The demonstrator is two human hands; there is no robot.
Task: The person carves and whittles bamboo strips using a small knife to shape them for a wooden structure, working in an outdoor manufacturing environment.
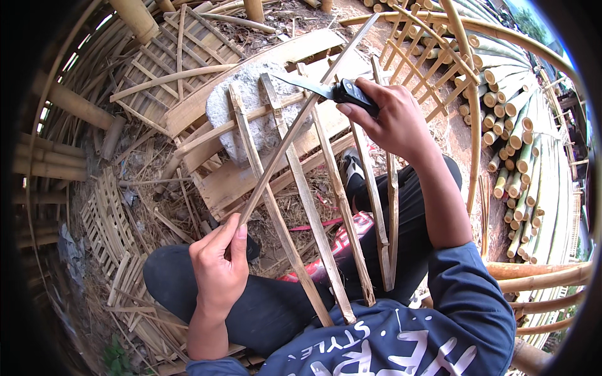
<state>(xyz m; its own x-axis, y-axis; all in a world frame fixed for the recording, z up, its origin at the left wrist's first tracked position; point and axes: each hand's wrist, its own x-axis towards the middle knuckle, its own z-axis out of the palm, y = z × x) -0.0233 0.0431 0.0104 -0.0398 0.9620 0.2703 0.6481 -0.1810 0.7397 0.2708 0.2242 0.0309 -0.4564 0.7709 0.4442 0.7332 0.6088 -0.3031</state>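
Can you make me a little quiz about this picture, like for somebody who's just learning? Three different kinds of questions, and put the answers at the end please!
1. What is in the right hand?
A) a hammer
B) a knife
C) a paintbrush

2. True or false: the left hand is empty.

3. Fill in the missing word: the stacked poles are on the ____ side of the picture.

Key:
1. B, a knife with a black handle.
2. False: it pinches a long strip.
3. right
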